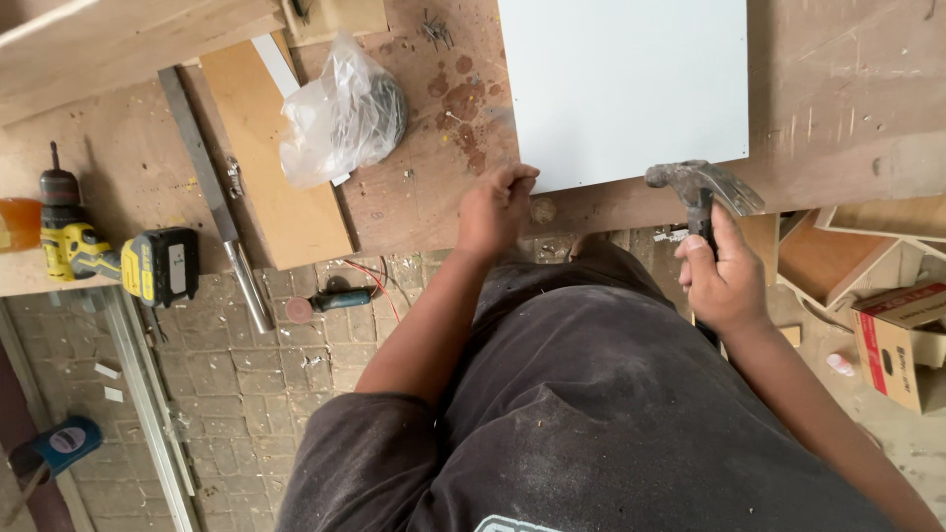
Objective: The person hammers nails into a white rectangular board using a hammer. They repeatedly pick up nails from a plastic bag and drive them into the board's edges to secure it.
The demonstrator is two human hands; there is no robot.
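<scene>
My right hand (724, 281) grips the dark handle of a claw hammer (702, 187), whose worn metal head hangs just off the bench edge below a white panel (626, 84). My left hand (496, 207) rests with fingers curled at the near left corner of that white panel, on the brown wooden workbench (414, 187). Whether the left fingers pinch something small is hidden.
A clear plastic bag (342, 116) lies on the bench beside a plywood strip (276, 158) and a long metal bar (212, 187). A yellow cordless drill (113, 258) sits at the left edge. Cardboard boxes (892, 345) and wooden offcuts stand at right; a paved floor (236, 384) lies below.
</scene>
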